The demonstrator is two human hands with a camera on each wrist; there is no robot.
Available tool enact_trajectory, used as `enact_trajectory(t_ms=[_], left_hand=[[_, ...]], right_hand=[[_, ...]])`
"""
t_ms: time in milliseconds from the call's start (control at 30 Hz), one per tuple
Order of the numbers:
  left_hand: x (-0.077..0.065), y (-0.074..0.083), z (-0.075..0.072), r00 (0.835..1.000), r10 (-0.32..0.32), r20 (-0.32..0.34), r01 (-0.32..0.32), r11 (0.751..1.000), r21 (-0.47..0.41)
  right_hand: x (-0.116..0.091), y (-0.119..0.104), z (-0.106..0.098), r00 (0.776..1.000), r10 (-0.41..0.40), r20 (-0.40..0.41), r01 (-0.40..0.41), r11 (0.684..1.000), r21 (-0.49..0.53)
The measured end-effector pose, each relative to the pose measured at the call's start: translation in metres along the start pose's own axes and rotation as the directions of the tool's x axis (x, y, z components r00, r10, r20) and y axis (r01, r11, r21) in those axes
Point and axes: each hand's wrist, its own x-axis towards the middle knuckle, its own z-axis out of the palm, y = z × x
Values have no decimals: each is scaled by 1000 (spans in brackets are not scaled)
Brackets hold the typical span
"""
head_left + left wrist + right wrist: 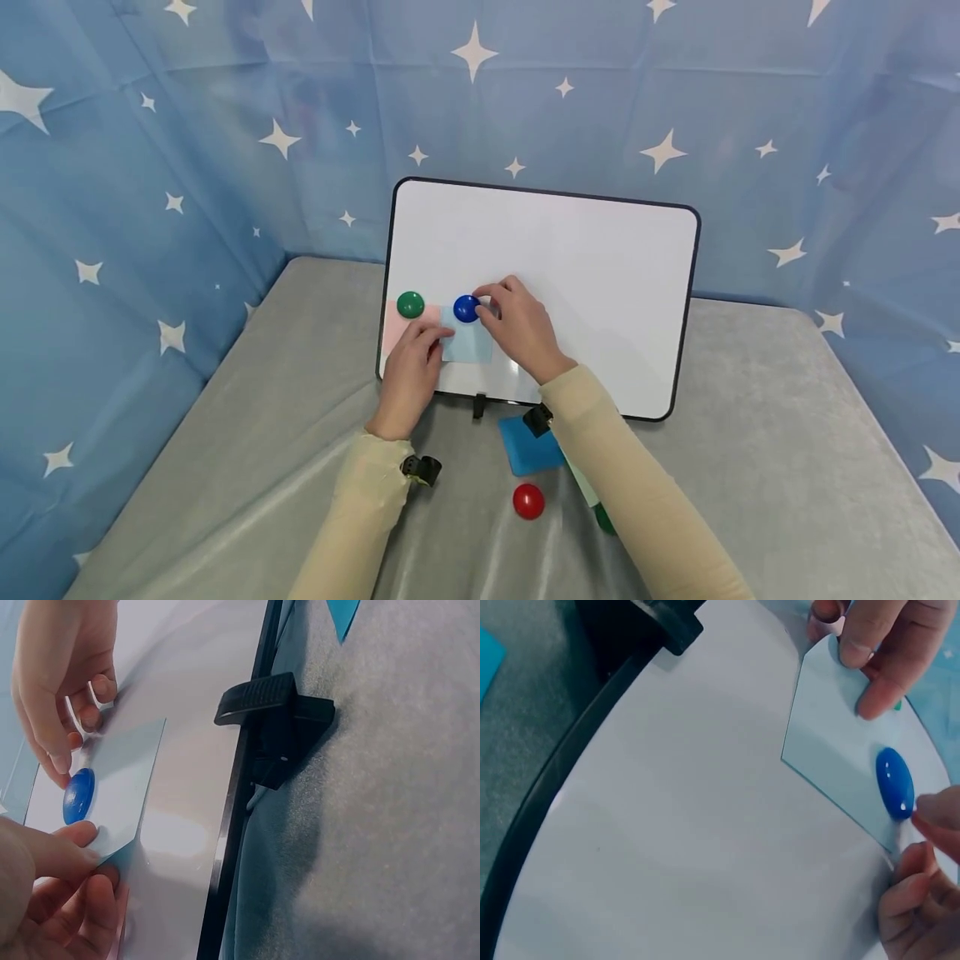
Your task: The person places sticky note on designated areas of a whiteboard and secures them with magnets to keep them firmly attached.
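On the tilted whiteboard [592,275], a round blue magnet [465,308] lies on the upper part of a pale blue paper sheet [471,343]. My right hand [521,325] pinches that magnet at its right edge with thumb and index finger. My left hand [411,371] holds the sheet's lower left corner [112,851] between thumb and fingers, the corner bent off the board. Left of it is a pink sheet [396,323], partly hidden behind the left hand. A green round magnet [410,305] sits at the pink sheet's top edge.
A black clip stand [479,406] supports the board's lower edge. On the grey cloth-covered table [765,433] before the board lie a blue square [531,450], a red magnet [528,502], and a pale green sheet [583,485] and green magnet [604,520], partly under the right sleeve.
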Motion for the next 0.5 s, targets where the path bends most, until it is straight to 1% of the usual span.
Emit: enact_trajectory(t_ms=[200, 333, 500], left_hand=[[-1, 1, 3, 1000, -6, -4, 5, 1000, -29], [-2, 1, 2, 1000, -18, -1, 18, 999, -44], [-2, 3, 1, 1000, -27, -6, 27, 999, -46]], right_hand=[[-4, 4, -2, 1000, -8, 9, 8, 1000, 7], [-5, 6, -3, 1000, -10, 29, 9, 1000, 16], [-9, 5, -7, 997, -32, 67, 30, 999, 29]])
